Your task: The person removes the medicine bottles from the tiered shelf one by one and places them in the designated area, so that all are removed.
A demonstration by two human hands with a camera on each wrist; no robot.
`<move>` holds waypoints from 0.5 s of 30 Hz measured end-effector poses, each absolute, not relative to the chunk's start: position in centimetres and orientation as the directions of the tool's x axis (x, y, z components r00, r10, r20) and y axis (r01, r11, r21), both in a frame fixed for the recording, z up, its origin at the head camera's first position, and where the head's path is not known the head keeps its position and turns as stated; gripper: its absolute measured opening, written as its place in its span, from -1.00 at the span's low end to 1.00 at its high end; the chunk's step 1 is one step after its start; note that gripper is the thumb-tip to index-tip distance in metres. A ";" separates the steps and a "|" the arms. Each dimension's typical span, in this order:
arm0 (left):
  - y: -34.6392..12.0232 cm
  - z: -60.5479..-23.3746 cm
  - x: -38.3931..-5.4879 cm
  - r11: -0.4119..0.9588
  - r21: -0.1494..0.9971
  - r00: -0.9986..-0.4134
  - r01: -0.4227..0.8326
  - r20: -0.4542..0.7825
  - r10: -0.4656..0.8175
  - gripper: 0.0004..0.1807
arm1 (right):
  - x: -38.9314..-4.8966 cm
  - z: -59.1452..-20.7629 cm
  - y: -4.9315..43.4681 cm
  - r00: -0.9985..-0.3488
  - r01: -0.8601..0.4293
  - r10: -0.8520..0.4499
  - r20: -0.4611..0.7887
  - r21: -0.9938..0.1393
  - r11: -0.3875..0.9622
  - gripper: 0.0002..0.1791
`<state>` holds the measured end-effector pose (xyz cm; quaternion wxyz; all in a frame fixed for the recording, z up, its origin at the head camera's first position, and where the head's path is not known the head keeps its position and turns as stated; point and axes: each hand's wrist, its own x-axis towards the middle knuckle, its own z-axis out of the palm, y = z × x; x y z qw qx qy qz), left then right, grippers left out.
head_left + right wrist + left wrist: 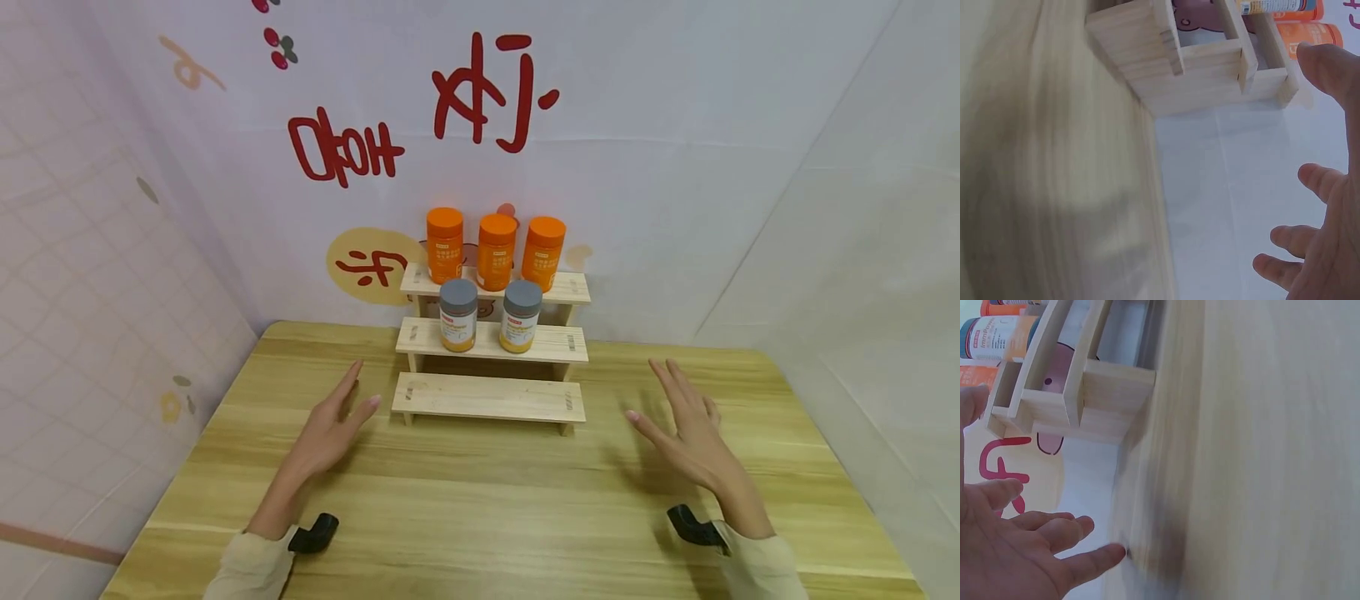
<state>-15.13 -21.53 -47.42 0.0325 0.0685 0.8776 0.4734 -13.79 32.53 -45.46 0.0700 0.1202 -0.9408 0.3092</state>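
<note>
A three-step wooden rack [487, 396] stands on the table near the back wall. Three orange jars [497, 252] line its top step. On the middle step are two jars with grey lids, the left jar [458, 315] and the right jar [521, 317]. The bottom step holds nothing. My left hand [330, 433] hovers left of the rack, fingers extended and thumb apart, touching nothing. To the rack's right, my right hand [688, 433] is spread in the same way and holds nothing. Both wrist views show the rack's side panels beyond the fingers.
The wood-grain table [465, 525] reaches back to a white cloth wall [660, 167] printed with red characters. Another cloth wall [82, 275] with a grid pattern rises on the left. Black wrist mounts [315, 533] sit at both sleeve cuffs.
</note>
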 end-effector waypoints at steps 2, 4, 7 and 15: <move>-21.2 -47.4 -15.3 0.506 0.859 -0.987 0.080 -0.001 0.158 -0.16 | -14.0 -45.3 32.3 -0.961 -0.271 -0.183 0.207 -0.569 0.777 -0.03; -20.8 -47.5 -15.4 0.462 0.884 -0.987 0.066 -0.010 0.162 -0.15 | -14.2 -45.1 32.1 -0.960 -0.276 -0.188 0.208 -0.575 0.770 -0.03; -20.2 -47.6 -15.6 0.405 0.913 -0.987 0.043 -0.023 0.158 -0.14 | -14.6 -44.8 31.7 -0.957 -0.286 -0.197 0.212 -0.580 0.763 -0.04; -18.5 -47.8 -16.1 0.247 0.969 -0.984 -0.007 -0.051 0.171 -0.12 | -15.6 -44.0 30.8 -0.950 -0.310 -0.220 0.221 -0.610 0.729 -0.07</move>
